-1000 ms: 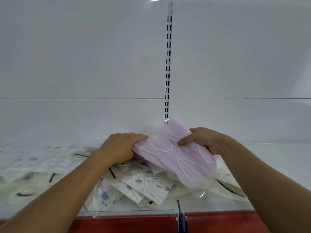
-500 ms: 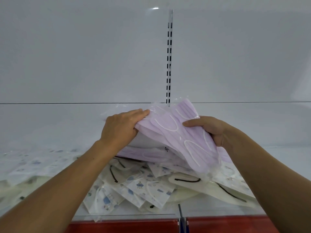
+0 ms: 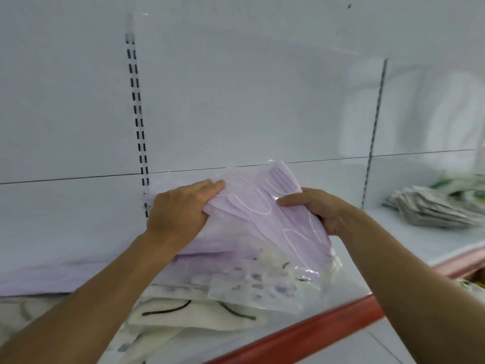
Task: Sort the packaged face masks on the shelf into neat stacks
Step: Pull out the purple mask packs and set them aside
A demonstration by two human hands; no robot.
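Note:
A bundle of lilac face masks [image 3: 265, 206] in clear wrappers is held up above the white shelf [image 3: 388, 248]. My left hand [image 3: 181, 208] grips its left end, fingers over the top. At the right side, my right hand [image 3: 315, 208] pinches the bundle with the thumb on top. Beneath it lies a loose heap of packaged masks: more lilac ones [image 3: 52, 277], blue-patterned white ones [image 3: 252, 285] and cream ones with black ear loops [image 3: 194, 313].
A stack of green-and-white packages [image 3: 441, 206] lies on the shelf at the far right. The shelf's red front edge [image 3: 301, 334] runs diagonally below. A slotted upright [image 3: 137, 114] stands on the white back panel.
Both hands have carried the lilac bundle up off the heap and to the right. The view has swung right, so the stack at the far right has come into sight.

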